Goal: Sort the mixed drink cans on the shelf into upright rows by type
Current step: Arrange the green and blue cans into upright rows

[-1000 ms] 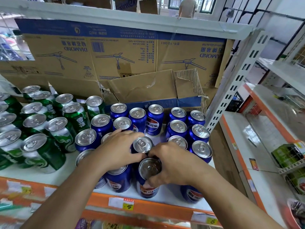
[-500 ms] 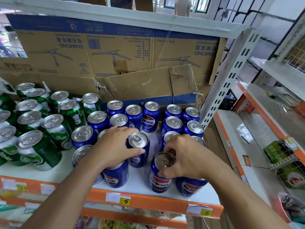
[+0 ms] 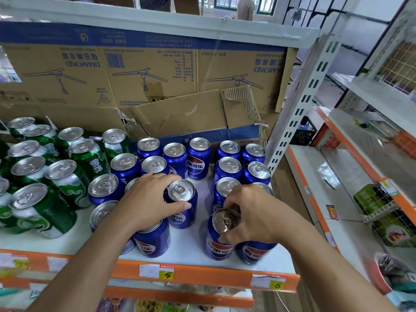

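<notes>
Several blue cola cans stand upright on the white shelf, with several green cans grouped at the left. My left hand lies over the front blue cans, its thumb and fingers curled round one upright blue can. My right hand grips the top of another blue can near the front edge. More blue cans stand in two rows behind it at the right.
Brown cardboard boxes close off the back of the shelf. A perforated white upright bounds it on the right. Orange price rail runs along the front. Another shelf unit with green packs stands to the right.
My right hand has carried its blue can rightward, away from the left hand's can, toward the right-hand rows. A gap has opened between the two cans. My left hand stays on its can.
</notes>
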The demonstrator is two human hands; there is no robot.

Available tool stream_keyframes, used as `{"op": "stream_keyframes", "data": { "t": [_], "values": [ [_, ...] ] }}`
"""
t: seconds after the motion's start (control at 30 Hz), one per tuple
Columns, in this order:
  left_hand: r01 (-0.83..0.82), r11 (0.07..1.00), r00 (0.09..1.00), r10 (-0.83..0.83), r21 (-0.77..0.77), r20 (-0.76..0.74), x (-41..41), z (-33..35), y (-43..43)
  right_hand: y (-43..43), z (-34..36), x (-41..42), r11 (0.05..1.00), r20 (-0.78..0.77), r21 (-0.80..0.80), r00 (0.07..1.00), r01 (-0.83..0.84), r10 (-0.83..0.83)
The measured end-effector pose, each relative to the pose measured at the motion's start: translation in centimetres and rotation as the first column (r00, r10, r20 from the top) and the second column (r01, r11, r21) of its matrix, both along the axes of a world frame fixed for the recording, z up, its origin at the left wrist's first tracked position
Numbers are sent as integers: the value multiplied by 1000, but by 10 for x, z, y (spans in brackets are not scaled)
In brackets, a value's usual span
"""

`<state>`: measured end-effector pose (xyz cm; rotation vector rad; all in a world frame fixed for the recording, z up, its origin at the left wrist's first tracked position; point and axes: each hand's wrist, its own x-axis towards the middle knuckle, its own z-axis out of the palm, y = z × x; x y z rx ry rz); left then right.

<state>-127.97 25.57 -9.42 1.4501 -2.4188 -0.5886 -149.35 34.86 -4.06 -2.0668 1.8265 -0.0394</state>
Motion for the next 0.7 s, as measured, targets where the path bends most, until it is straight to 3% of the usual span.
{"op": "stream_keyframes", "data": {
  "t": [0.37, 0.47, 0.57, 0.7],
  "values": [
    [-17, 1000, 999, 16, 19, 28, 0, 1, 2, 0, 2, -8, 1000, 58, 17, 998, 0, -1],
    [14, 999, 1000, -13, -51, 9, -1, 2, 5, 9, 5, -22, 997, 92, -13, 993, 76, -74],
    [127, 975, 988, -140, -181, -58, -7, 9, 17, 21, 5, -36, 991, 87, -26, 987, 135, -132],
    [350, 936, 934, -347, -27, 83, -32, 19, 38, 31, 3, -39, 987, 17, 19, 987, 158, -159]
  ]
}}
